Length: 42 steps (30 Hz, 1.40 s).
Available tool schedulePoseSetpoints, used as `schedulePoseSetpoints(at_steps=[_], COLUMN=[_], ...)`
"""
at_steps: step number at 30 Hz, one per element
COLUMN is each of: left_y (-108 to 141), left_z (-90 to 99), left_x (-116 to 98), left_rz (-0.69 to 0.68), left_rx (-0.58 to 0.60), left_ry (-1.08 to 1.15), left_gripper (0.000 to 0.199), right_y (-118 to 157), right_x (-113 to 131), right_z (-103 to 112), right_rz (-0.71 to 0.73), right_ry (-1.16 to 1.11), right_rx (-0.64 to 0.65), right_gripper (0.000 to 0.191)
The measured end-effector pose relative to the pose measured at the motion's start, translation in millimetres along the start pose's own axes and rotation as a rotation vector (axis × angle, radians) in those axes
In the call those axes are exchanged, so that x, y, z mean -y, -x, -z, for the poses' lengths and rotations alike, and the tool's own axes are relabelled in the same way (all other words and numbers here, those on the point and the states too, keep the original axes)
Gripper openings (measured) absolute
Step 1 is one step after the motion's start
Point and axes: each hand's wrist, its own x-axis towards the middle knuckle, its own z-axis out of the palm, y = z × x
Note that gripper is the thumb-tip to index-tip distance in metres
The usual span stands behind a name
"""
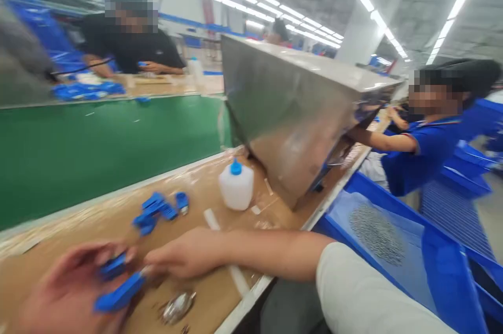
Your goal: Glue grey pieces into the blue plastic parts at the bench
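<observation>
My left hand (74,287), blurred, is curled around two blue plastic pieces: a short one (113,267) near the fingertips and a longer one (120,293) across the palm side. From the right, my right hand (192,254) reaches over with fingers pinched at the end of the longer piece; what lies between its fingertips is too small to make out. Below the right hand, a shiny metal dish-like object (177,308) rests on the bench with small dark bits around it. Several more blue plastic pieces (155,209) lie loosely grouped beyond my hands.
A white bottle with a blue cap (236,187) stands on the brown bench top (98,218). Behind it rises a large metal box (291,114). A green belt (110,140) runs along the far side. At right, a blue bin (444,271) holds small grey parts (376,233). Co-workers sit nearby.
</observation>
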Motion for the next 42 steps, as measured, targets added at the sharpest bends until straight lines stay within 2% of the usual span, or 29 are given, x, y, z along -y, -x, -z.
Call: schedulePoseSetpoints(at_steps=[1, 2, 3, 5, 8, 12, 17, 22, 24, 27, 29, 33, 36, 39, 42], left_y=[10, 17, 19, 11, -8, -10, -11, -19, -25, -38, -46, -52, -50, -47, -44], left_z=[4.5, 7.0, 7.8, 8.2, 11.6, 13.1, 11.2, 12.9, 15.5, 20.9, 24.1, 25.3, 23.3, 23.9, 26.7], left_x=[-1, 0, 3, 13, 30, 38, 39, 40, 40, 42, 42, 42, 42, 39, 35], left_rz=[-0.035, -0.072, -0.082, -0.117, -0.129, -0.127, -0.125, -0.229, -0.276, -0.349, -0.396, -0.479, -0.457, -0.328, -0.229], left_rx=[-0.008, 0.05, 0.119, 0.142, 0.193, 0.232, 0.258, 0.144, 0.066, -0.031, -0.043, 0.099, 0.171, 0.176, 0.1], left_ry=[0.074, 0.225, 0.347, 0.478, 0.546, 0.587, 0.566, 0.453, 0.428, 0.379, 0.281, 0.09, 0.089, 0.152, 0.166], left_gripper=[0.024, 0.022, 0.023, 0.024, 0.025, 0.027, 0.028, 0.022, 0.019, 0.022, 0.023, 0.03, 0.035, 0.039, 0.044], right_y=[3, 6, 8, 7, 2, 5, 5, 7, 13, 25, 33, 44, 45, 35, 8], right_x=[2, 3, 2, -6, -20, -21, -20, -14, -11, -8, -8, -4, 6, 19, 27], right_z=[-6, -11, -16, -23, -27, -27, -26, -24, -19, -7, 1, 12, 13, 16, 23], right_rz=[-0.018, -0.014, -0.01, 0.021, 0.067, 0.064, 0.035, 0.037, -0.067, -0.379, -0.545, -0.689, -0.762, -0.748, -0.568], right_ry=[0.051, 0.082, 0.106, 0.11, 0.091, 0.091, 0.103, 0.162, 0.248, 0.386, 0.436, 0.507, 0.555, 0.594, 0.648], right_rx=[-0.018, -0.053, -0.099, -0.162, -0.16, -0.145, -0.152, -0.18, -0.212, -0.27, -0.265, -0.252, -0.216, -0.213, -0.323], right_gripper=[0.017, 0.018, 0.019, 0.02, 0.022, 0.024, 0.025, 0.03, 0.034, 0.037, 0.039, 0.045, 0.048, 0.044, 0.04])
